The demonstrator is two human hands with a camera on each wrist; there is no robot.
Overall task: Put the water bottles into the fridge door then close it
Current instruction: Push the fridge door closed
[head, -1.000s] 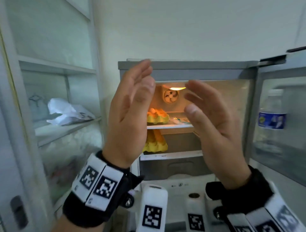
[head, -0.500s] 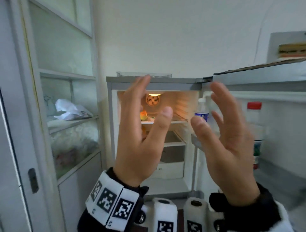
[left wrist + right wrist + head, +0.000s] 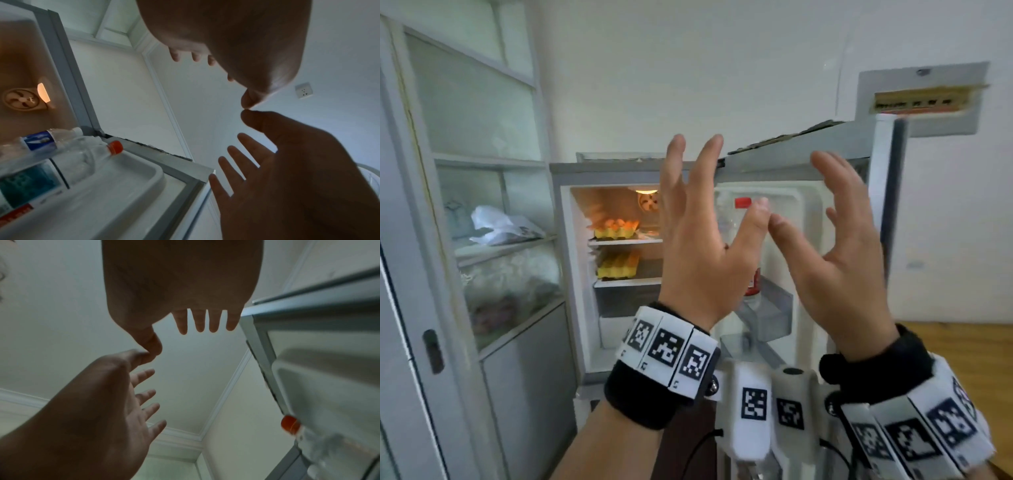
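Both my hands are raised in front of the open fridge (image 3: 571,274), holding nothing. My left hand (image 3: 702,253) has straight spread fingers, as does my right hand (image 3: 835,274), and the two thumb tips nearly touch. Behind them the fridge door (image 3: 808,161) stands open to the right. A clear bottle with a red cap (image 3: 742,202) stands in the door shelf (image 3: 774,308), mostly hidden by my left hand. In the left wrist view the red-capped bottle (image 3: 82,160) stands beside a bottle with a blue label (image 3: 41,141); its red cap (image 3: 290,424) also shows in the right wrist view.
Two yellow trays of eggs (image 3: 616,229) sit on the lit fridge shelves. A tall white glass-fronted cabinet (image 3: 482,205) stands close on the left. To the right of the door lie wooden floor (image 3: 962,349) and a white wall with a grey box (image 3: 928,99).
The view has drawn back from the fridge and swung right, bringing the door and its bottles behind my hands. My fingers have spread and the thumbs have come together.
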